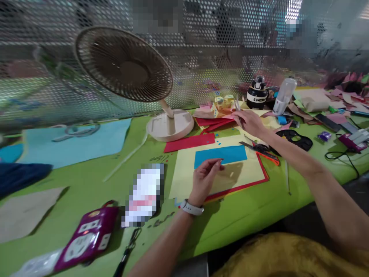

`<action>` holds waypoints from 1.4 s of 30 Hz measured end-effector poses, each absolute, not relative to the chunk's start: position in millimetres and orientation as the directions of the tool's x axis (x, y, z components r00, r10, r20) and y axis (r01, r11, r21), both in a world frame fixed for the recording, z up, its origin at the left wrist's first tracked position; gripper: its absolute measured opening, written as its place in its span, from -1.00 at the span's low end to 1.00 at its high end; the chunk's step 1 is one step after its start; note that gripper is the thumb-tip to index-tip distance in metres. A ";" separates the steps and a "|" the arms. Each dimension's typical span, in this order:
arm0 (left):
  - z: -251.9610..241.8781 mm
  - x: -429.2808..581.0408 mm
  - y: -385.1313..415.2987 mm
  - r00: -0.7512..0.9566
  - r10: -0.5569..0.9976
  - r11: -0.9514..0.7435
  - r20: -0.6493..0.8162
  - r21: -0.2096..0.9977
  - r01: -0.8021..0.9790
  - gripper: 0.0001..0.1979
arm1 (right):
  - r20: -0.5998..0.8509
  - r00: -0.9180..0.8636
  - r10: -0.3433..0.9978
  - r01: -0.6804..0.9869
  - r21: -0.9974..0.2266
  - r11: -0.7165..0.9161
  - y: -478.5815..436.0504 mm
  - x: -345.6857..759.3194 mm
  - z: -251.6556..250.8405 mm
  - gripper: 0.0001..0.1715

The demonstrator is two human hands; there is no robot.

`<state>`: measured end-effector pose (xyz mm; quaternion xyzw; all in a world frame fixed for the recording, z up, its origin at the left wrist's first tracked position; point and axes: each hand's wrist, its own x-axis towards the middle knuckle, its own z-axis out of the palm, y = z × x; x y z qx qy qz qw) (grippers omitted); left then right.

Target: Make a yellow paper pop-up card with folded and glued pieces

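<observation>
My left hand (206, 177), with a white watch on the wrist, hovers over a pale yellow sheet (187, 173). Its fingers are curled, thumb and forefinger pinched together on something too small to make out. A blue paper strip (220, 155) lies on the yellow sheet just beyond that hand, and a red sheet edge (263, 169) shows beneath. My right hand (249, 121) reaches far across to a heap of coloured papers (219, 109) and holds a thin silvery tool, perhaps tweezers (236, 104). Orange-handled scissors (263, 150) lie under my right forearm.
A desk fan (127, 65) stands on the green table (86, 181) before a perforated metal screen. A black bottle (256, 94), a white bottle (284, 96), a black mask shape (296, 138), a purple pouch (86, 236) and paper scraps lie around.
</observation>
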<state>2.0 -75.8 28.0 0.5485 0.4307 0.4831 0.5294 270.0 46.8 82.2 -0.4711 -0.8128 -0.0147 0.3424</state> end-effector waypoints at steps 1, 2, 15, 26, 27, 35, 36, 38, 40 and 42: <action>28.2 2.0 -76.3 0.164 0.983 -0.074 0.078 0.997 -0.033 -0.62 | 0.558 -0.343 0.756 0.786 -0.270 0.556 28.6 274.4 80.2 -0.62; 28.4 1.9 -76.6 0.168 0.982 -0.078 0.081 0.997 -0.027 -0.60 | 0.539 -0.376 0.754 0.787 -0.243 0.567 10.6 278.8 78.7 -0.63; 32.3 5.7 -75.3 0.146 0.986 -0.090 0.082 0.995 0.050 -0.53 | 0.481 -0.641 0.598 0.658 -0.056 0.751 -134.4 326.9 46.9 -0.66; 31.4 3.7 -76.6 0.279 0.953 -0.184 0.123 0.961 0.206 -0.66 | 0.336 -0.846 0.413 0.471 0.111 0.875 -140.1 334.1 54.9 -0.54; 30.8 3.6 -74.9 0.283 0.951 -0.192 0.126 0.957 0.217 -0.65 | 0.360 -0.839 0.407 0.466 0.092 0.880 -140.4 333.8 54.7 -0.55; 26.3 0.6 -69.8 0.375 0.902 -0.337 0.212 0.889 0.310 -0.57 | 0.430 -0.798 0.422 0.453 -0.035 0.891 -133.5 338.7 33.5 -0.65; 25.4 0.5 -71.0 0.397 0.891 -0.357 0.221 0.881 0.311 -0.57 | 0.428 -0.803 0.415 0.454 -0.012 0.891 -132.0 339.3 31.2 -0.63; 23.2 0.4 -73.1 0.429 0.871 -0.391 0.242 0.869 0.304 -0.57 | 0.398 -0.822 0.407 0.466 0.058 0.883 -129.3 340.1 29.1 -0.59; 20.5 0.2 -74.1 0.441 0.859 -0.409 0.260 0.866 0.287 -0.57 | 0.360 -0.840 0.406 0.475 0.124 0.871 -127.1 340.9 30.1 -0.56; 17.8 -0.4 -73.7 0.451 0.854 -0.411 0.260 0.868 0.278 -0.55 | 0.337 -0.853 0.399 0.470 0.160 0.868 -126.0 341.5 32.9 -0.56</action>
